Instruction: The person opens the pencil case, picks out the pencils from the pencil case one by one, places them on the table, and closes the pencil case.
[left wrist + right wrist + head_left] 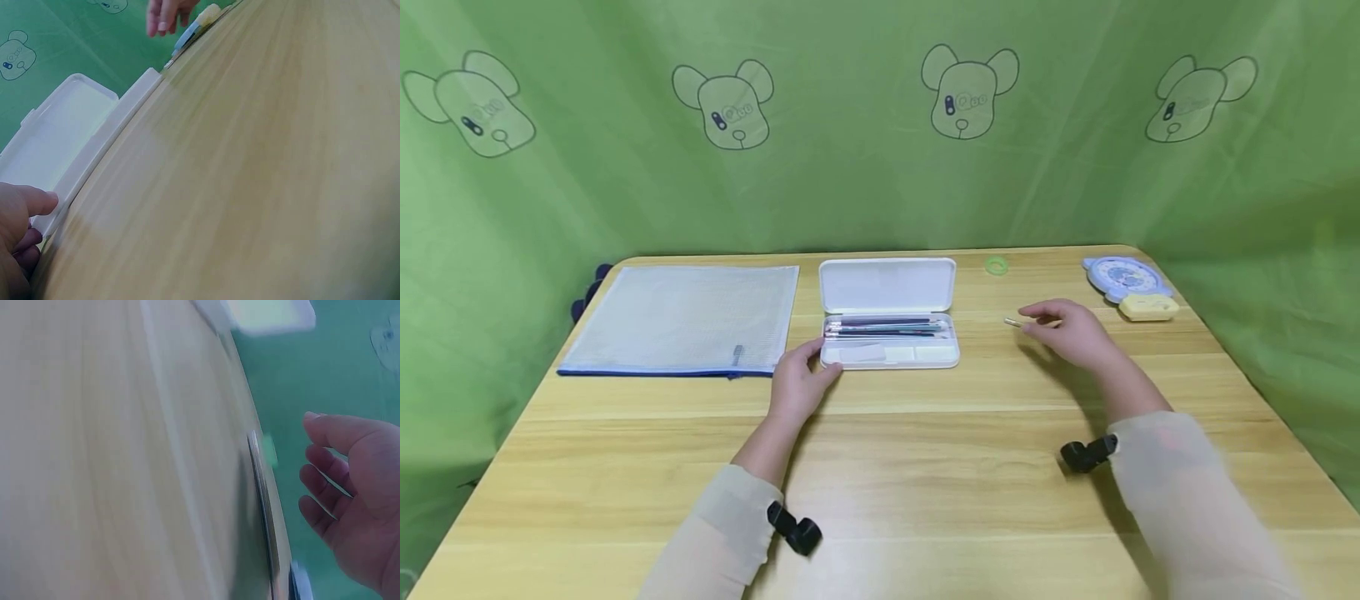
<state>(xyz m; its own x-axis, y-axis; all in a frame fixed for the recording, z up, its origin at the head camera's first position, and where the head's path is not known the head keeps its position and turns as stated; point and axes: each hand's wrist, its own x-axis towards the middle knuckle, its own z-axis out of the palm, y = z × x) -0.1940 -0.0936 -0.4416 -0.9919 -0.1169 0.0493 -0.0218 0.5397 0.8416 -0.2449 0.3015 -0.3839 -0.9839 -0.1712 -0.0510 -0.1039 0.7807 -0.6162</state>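
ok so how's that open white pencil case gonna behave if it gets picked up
The white pencil case is probably stiff, with its straight, moulded-looking shape. Its open lid may swing, as it seems hinged at the back. The pencils look loose inside, so they could roll if it tips.

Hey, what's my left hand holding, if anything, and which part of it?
Your left hand holds the open white pencil case by the left end of its base, around the near corner.
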